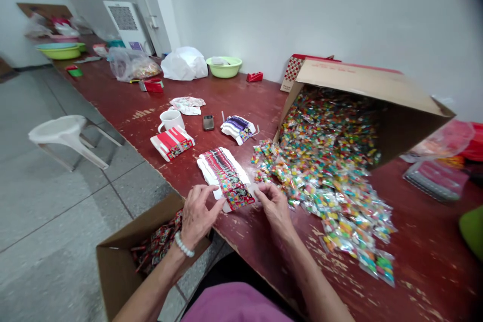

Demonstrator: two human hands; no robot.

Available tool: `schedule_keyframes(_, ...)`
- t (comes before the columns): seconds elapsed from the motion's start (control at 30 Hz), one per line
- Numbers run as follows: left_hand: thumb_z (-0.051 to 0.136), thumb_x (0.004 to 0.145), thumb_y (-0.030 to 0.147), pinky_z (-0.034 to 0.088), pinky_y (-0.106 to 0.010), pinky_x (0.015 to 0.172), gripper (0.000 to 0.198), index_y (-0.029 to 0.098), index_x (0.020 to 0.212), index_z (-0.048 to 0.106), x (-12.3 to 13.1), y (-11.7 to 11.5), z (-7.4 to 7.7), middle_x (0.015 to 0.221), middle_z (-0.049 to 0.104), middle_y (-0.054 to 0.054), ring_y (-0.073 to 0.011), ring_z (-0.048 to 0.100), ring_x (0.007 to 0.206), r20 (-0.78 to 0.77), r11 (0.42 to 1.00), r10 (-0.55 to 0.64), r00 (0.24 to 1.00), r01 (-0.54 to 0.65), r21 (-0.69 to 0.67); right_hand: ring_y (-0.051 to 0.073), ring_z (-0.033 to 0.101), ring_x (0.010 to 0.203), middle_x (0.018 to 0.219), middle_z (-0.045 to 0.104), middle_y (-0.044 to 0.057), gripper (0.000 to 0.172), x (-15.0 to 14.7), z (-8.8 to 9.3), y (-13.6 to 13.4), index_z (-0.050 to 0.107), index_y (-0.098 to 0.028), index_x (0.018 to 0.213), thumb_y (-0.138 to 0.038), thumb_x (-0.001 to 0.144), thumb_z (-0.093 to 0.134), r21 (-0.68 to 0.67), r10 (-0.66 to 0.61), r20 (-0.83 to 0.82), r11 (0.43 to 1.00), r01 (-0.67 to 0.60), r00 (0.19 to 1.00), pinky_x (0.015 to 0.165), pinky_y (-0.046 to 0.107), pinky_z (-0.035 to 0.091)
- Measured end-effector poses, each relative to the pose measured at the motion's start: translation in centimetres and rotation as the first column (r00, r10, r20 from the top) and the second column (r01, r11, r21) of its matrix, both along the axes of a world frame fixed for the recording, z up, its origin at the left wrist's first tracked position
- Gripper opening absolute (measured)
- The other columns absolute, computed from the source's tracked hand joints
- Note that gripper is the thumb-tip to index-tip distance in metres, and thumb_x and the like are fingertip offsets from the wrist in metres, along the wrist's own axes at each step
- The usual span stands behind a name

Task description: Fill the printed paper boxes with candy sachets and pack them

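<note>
A fanned stack of printed flat cartons point(230, 178) lies on the red table in front of me. My left hand point(198, 214), with a beaded bracelet at the wrist, is at the stack's near left corner, thumb and fingers apart. At the near right corner is my right hand point(273, 204), its thumb and index finger closed on a white flap of a carton. Small clear packets of colourful candy point(332, 176) spill from a tipped cardboard box point(347, 78) to the right of my hands.
Below the table edge, an open carton point(121, 266) holds dark printed packs. Beyond the stack are a white mug point(171, 120), a red-and-white bundle point(172, 142), a purple bundle point(237, 128) and a small dark device point(208, 122). A white stool point(64, 130) stands left.
</note>
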State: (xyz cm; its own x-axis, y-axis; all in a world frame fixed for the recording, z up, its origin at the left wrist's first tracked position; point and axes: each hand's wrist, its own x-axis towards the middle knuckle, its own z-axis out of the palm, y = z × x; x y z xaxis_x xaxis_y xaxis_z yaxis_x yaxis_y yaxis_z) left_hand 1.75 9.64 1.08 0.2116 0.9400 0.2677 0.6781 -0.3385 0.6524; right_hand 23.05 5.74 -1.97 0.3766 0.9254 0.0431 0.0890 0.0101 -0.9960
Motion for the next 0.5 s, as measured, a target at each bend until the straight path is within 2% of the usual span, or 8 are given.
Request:
schedule_keyframes(0.07,0.065,0.082,0.047,0.046,-0.034,0.086,0.034,0.022,0.105,0.071,0.5,-0.3,1.6,0.101,0.068,-0.007,-0.0251,0.061,0.093,0.274,0.953,-0.087,0.958,0.16,-0.257,0.015,0.056,0.064,0.071,0.062,0.0,0.029,0.5,1.2,-1.2,0.062,-0.019,0.079,-0.047,0.082,0.067,0.013,0.05,-0.064,0.999,-0.049,0.997,0.06,0.025,0.044)
schedule_keyframes(0.1,0.064,0.082,0.049,0.047,-0.033,0.082,0.037,0.021,0.104,0.072,0.8,-0.5,2.3,0.099,0.071,-0.008,-0.0244,0.064,0.089,0.415,0.849,-0.13,0.9,0.317,-0.422,0.015,0.056,0.065,0.071,0.063,0.0,0.028,0.6,1.8,-1.7,0.063,-0.019,0.079,-0.047,0.081,0.069,0.017,0.076,-0.101,0.997,-0.075,0.992,0.061,0.025,0.045)
schedule_keyframes(0.13,0.064,0.082,0.051,0.048,-0.032,0.078,0.04,0.019,0.103,0.072,1.2,-0.8,2.8,0.097,0.072,-0.009,-0.024,0.066,0.085,0.544,0.67,-0.154,0.825,0.491,-0.556,0.015,0.056,0.066,0.072,0.063,0.0,0.028,0.7,2.5,-2.2,0.063,-0.019,0.08,-0.046,0.079,0.071,0.018,0.106,-0.144,0.994,-0.104,0.984,0.062,0.025,0.045)
schedule_keyframes(0.2,0.066,0.079,0.054,0.049,-0.033,0.074,0.045,0.015,0.101,0.072,2.1,-1.5,3.4,0.092,0.074,-0.012,-0.0248,0.069,0.08,0.731,0.237,-0.128,0.67,0.736,-0.634,0.015,0.057,0.067,0.073,0.064,0.0,0.027,0.8,3.7,-3.1,0.064,-0.019,0.081,-0.044,0.077,0.074,0.016,0.169,-0.229,0.985,-0.17,0.959,0.064,0.026,0.047)
schedule_keyframes(0.27,0.075,0.07,0.052,0.051,-0.034,0.07,0.049,0.013,0.101,0.071,2.9,-2.5,3.4,0.084,0.073,-0.012,-0.0255,0.07,0.072,0.817,-0.031,-0.055,0.575,0.816,-0.577,0.015,0.056,0.066,0.072,0.064,0.0,0.026,0.8,4.8,-3.7,0.065,-0.02,0.08,-0.044,0.077,0.074,0.015,0.216,-0.286,0.975,-0.221,0.934,0.063,0.026,0.046)
schedule_keyframes(0.3,0.078,0.066,0.051,0.052,-0.035,0.068,0.053,0.013,0.102,0.071,3.3,-3.0,3.2,0.078,0.071,-0.01,-0.0252,0.07,0.068,0.838,-0.089,-0.008,0.545,0.834,-0.544,0.015,0.056,0.065,0.071,0.064,-0.001,0.025,0.7,5.3,-3.9,0.065,-0.02,0.079,-0.044,0.077,0.074,0.017,0.229,-0.296,0.972,-0.235,0.927,0.062,0.026,0.046)
schedule_keyframes(0.37,0.083,0.059,0.048,0.052,-0.033,0.062,0.058,0.012,0.104,0.07,3.9,-3.9,2.8,0.07,0.067,-0.005,-0.0238,0.069,0.061,0.854,-0.106,0.074,0.515,0.855,-0.507,0.014,0.056,0.065,0.072,0.064,0.0,0.025,0.7,6.0,-4.2,0.066,-0.02,0.079,-0.044,0.076,0.074,0.026,0.244,-0.299,0.968,-0.248,0.922,0.063,0.026,0.046)
schedule_keyframes(0.5,0.084,0.059,0.034,0.051,-0.028,0.055,0.043,0.013,0.093,0.07,4.6,-5.1,2.6,0.065,0.065,-0.003,-0.022,0.069,0.057,0.838,0.049,0.108,0.535,0.839,-0.542,0.015,0.059,0.067,0.078,0.067,0.001,0.028,0.2,6.6,-4.7,0.068,-0.022,0.089,-0.047,0.079,0.071,0.044,0.166,-0.255,0.986,-0.16,0.952,0.062,0.026,0.049)
